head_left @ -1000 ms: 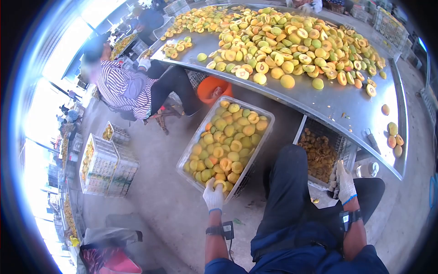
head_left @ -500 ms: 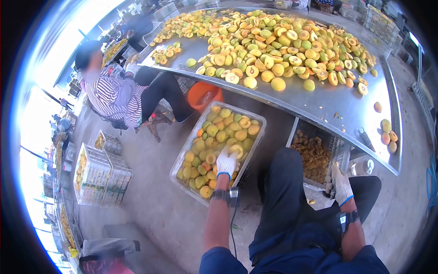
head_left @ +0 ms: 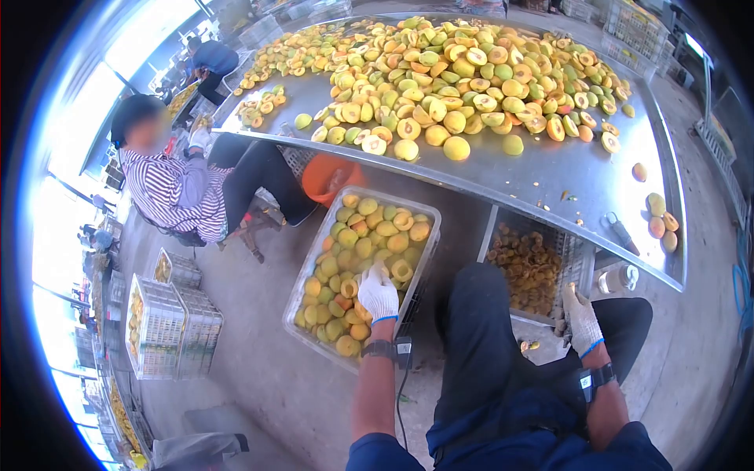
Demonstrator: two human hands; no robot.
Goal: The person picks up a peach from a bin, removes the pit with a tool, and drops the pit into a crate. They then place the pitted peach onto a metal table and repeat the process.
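Note:
My left hand, in a white knit glove, reaches over the fruit in a clear plastic tub of yellow-green fruit. Its fingertips are too unclear to show whether they grip a fruit. My right hand, also gloved, is closed by my right knee, beside a crate of brown-orange scraps; what it holds is too small to name. Above both, a metal table bears a large heap of halved fruit.
A seated person in a striped top is at the left, near an orange bucket. Stacked white crates stand on the floor at the left. A metal tool lies near the table's edge, above a jar.
The view has shifted, so the table and tub appear slightly further left. My left hand has moved a little toward the tub's middle. My right hand stays by the scrap crate.

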